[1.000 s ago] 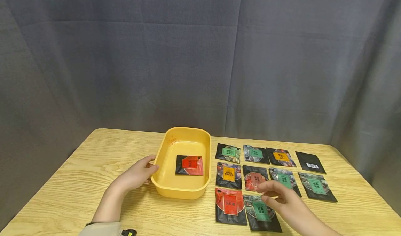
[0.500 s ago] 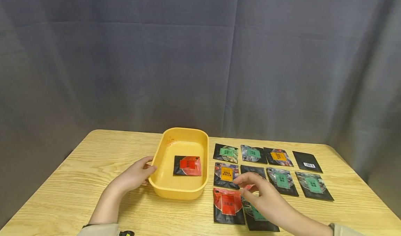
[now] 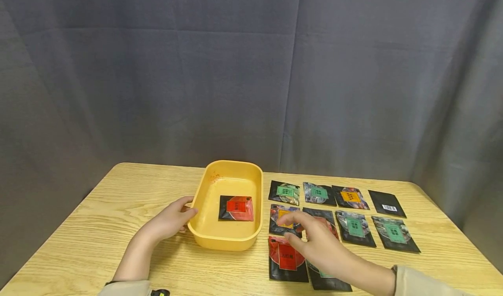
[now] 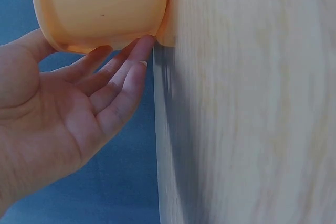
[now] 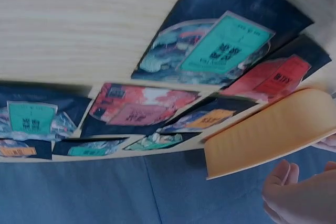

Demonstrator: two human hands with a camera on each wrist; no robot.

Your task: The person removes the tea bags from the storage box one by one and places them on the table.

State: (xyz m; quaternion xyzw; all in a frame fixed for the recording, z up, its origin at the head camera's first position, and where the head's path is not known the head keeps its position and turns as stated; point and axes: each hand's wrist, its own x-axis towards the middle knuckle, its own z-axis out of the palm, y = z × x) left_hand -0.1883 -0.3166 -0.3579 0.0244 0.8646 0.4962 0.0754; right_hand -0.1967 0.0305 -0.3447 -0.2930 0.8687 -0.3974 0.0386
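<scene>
My left hand (image 3: 169, 219) holds the near left side of a yellow plastic bin (image 3: 225, 243), thumb at the rim and fingers along the outer wall; the left wrist view shows the fingers (image 4: 118, 80) spread under that wall. Inside the bin lies a red-labelled black sachet (image 3: 237, 208). My right hand (image 3: 320, 243) hovers over the sachets at the right, fingers loosely bent and nothing between them. Its fingertips overlap an orange-labelled sachet (image 3: 278, 230), with a large red-labelled sachet (image 3: 288, 261) just in front. The hand partly hides a pink-red-labelled sachet (image 5: 139, 111) and a green-labelled one (image 5: 220, 51).
Further sachets lie flat in rough rows: a green-labelled one (image 3: 285, 193) behind, an orange-labelled one (image 3: 350, 197), and a face-down black one (image 3: 387, 203) at the far right. A grey curtain (image 3: 235, 91) hangs behind the wooden table (image 3: 129, 191).
My right hand has moved left, from over the green-labelled front sachet to over the orange-labelled one. The left hand stays on the bin, and the sachets lie as before.
</scene>
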